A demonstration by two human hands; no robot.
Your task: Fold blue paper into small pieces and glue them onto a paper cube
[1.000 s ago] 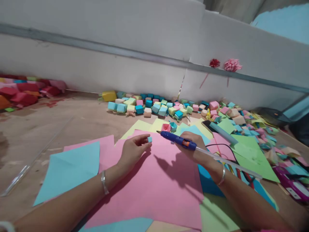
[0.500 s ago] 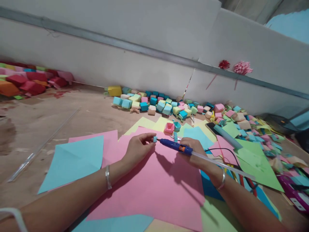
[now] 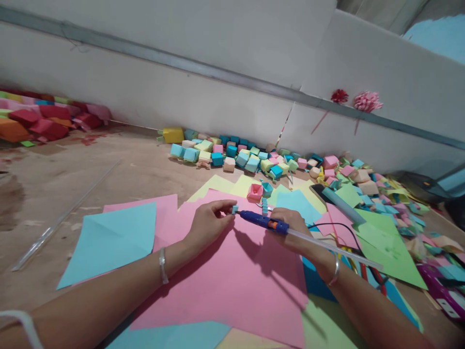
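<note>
My left hand [image 3: 208, 224] pinches a tiny light-blue paper cube [image 3: 235, 209] between thumb and fingers, just above a large pink paper sheet [image 3: 236, 271]. My right hand [image 3: 290, 228] grips a blue glue gun [image 3: 262, 220] with a clear glue stick [image 3: 334, 249] poking out behind it. The gun's nozzle points left and touches the little cube. A small strip of blue paper pieces [image 3: 264, 206] lies just behind the gun.
Coloured paper sheets cover the wooden floor: a light-blue sheet [image 3: 112, 240] at left, a green sheet [image 3: 385, 242] at right. Several small paper boxes [image 3: 232, 157] are piled along the white wall. Red and pink boxes [image 3: 43, 123] sit far left. A black cable [image 3: 334, 225] runs right.
My right hand brought the glue gun leftward and lower until its nozzle met the cube in my left hand. The view shifted slightly; in the last half second little moved.
</note>
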